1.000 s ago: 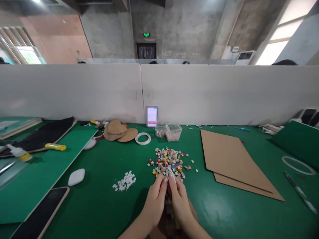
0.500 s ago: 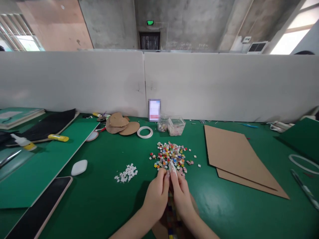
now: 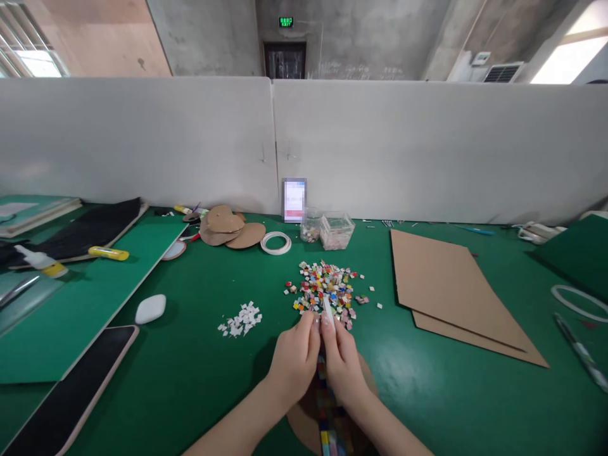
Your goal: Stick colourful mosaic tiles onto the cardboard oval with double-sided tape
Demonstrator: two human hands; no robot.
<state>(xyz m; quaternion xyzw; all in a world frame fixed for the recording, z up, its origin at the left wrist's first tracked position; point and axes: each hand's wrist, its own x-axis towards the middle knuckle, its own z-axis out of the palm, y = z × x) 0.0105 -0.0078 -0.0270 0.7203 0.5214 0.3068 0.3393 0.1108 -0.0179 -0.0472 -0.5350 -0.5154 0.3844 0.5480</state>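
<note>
"What's the room like?"
"Green table, pale partition behind, concrete wall beyond."
"What's held?"
"The right grip is pinched on a white strip, which overlaps the tile pile in view. The left grip has its fingertips together just beside it; I can't tell on what."
"Anything hard to see?"
"The mosaic beneath is dark, partly covered, and cut off at the bottom."
</note>
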